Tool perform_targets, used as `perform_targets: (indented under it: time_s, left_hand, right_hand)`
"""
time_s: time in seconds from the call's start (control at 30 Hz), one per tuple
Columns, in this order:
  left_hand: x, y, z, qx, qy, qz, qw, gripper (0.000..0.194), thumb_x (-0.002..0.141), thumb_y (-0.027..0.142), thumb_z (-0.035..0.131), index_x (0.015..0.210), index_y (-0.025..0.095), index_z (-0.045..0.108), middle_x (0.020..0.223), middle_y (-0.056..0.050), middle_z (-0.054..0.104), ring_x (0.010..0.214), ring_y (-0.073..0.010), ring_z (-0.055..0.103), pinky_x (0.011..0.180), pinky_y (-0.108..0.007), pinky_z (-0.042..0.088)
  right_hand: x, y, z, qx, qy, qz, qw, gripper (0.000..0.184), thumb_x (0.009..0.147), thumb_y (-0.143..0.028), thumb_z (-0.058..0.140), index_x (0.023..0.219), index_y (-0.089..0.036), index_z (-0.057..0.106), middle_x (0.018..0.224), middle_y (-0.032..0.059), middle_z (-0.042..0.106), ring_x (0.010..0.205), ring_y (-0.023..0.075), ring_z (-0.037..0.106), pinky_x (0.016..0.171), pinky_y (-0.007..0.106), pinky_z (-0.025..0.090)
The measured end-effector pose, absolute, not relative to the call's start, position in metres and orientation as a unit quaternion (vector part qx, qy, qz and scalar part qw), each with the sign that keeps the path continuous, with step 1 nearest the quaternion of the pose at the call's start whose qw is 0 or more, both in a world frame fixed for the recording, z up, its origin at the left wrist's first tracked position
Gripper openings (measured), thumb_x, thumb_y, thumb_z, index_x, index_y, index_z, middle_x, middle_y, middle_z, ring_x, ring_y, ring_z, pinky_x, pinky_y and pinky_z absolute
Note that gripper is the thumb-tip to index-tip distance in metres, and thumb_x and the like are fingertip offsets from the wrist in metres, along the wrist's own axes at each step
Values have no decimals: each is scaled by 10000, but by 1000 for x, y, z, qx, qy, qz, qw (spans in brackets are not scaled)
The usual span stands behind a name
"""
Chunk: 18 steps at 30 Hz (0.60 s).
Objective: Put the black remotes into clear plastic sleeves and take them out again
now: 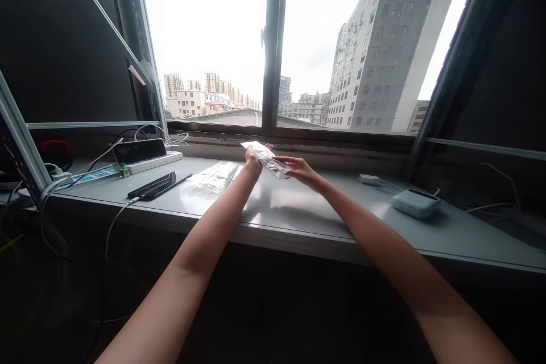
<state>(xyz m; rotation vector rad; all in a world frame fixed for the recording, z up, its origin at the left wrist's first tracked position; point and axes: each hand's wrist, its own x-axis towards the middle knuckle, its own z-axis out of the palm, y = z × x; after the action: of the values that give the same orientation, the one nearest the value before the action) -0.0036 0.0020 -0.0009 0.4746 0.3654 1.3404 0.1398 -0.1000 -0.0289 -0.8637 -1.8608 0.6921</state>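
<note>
Both my hands hold one clear plastic bag [275, 166] above the middle of the grey tabletop, near the window. My left hand [253, 159] is closed on its left end, where a flat white piece [255, 147] sticks up. On the right end, my right hand [298, 167] pinches the bag between thumb and fingers. What lies inside the bag is too small to make out. Left of my left hand, several more clear bags [215, 176] lie flat on the table, partly behind my forearm.
At left on the grey table [298, 213] lie a black phone [156, 185] with a cable, a dark screen device [140, 151], a white power strip [156, 162] and a small green bottle [124, 170]. A pale blue box [415, 203] and a white plug [369, 180] sit at right.
</note>
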Motion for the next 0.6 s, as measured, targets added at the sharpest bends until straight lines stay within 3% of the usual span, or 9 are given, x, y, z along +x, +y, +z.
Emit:
perform_targets:
  time_s: [0.13,0.23,0.4,0.6]
  left_hand:
    - [-1,2,-1,219,162,605,748,551,1018,354,239,1438,34,399,1055,-202,703,924,-254,712,791,-327,562]
    - [0,0,-1,227,169,609,741,540,1023,340,240,1430,29,409,980,-200,723,849,-258,726,759,-340,569]
    - [2,-1,-3,256,174,602,736,547,1036,351,246,1432,4,394,862,-169,729,722,-214,723,722,-291,563]
    - [6,-8,-4,284,173,569,752,500,1032,344,288,1434,71,405,923,-163,730,747,-217,722,783,-329,558]
  right_hand:
    - [141,-99,-30,-348,-763,286,464,621,690,-329,755,1291,-224,642,929,40,725,807,182,625,656,281,538]
    - [143,-95,-31,-367,-753,278,470,727,714,-315,721,1411,-262,520,893,14,713,744,155,597,600,250,523]
    - [145,-88,-34,-389,-752,267,461,813,766,-326,672,1509,-339,343,1003,20,687,728,141,574,583,243,525]
    - [149,-84,-36,-396,-755,233,468,670,782,-338,661,1430,-316,492,1261,47,633,910,196,595,735,310,545]
